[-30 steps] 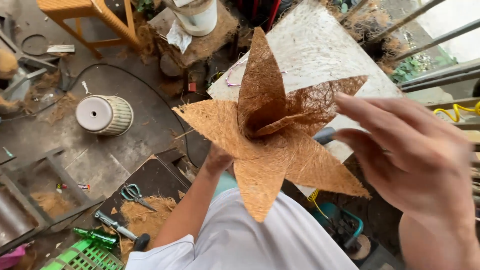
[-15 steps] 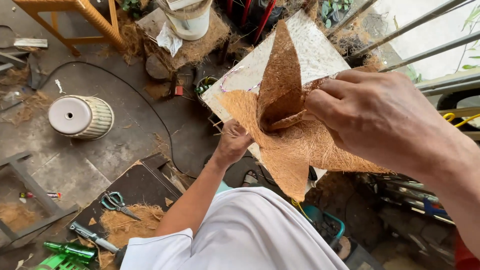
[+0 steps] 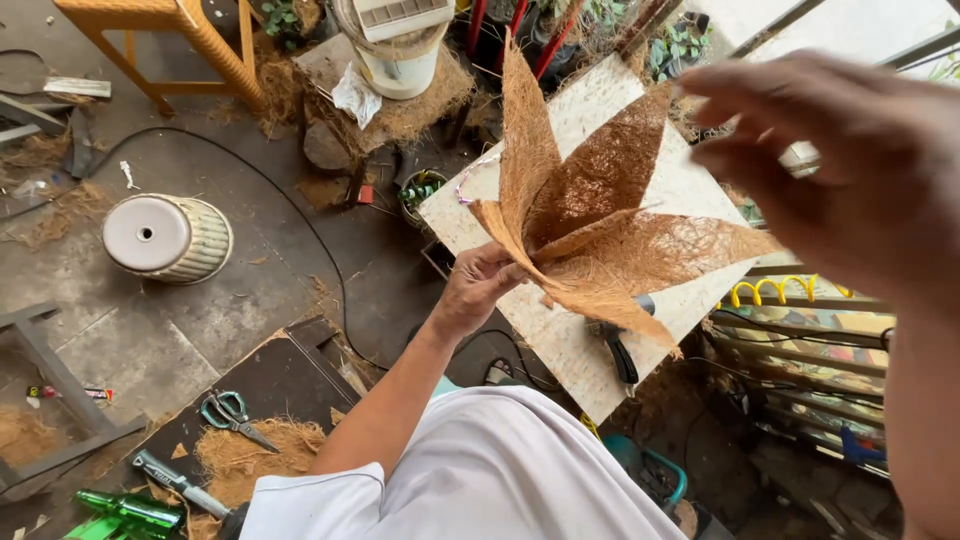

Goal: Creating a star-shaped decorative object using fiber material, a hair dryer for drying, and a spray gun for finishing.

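Our left hand [image 3: 475,290] pinches the fibre star [image 3: 590,225] at its seven o'clock edge — our right hand [image 3: 850,170] hovers open, blurred, at two o'clock.

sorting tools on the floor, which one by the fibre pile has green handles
The scissors, lying just above the fibre pile. The long tool beside it is grey metal, with no green handles.

soft daylight, blurred near foreground

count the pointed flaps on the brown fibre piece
4 show: one straight up, one up-right, one right, one lower right. More may hide behind.
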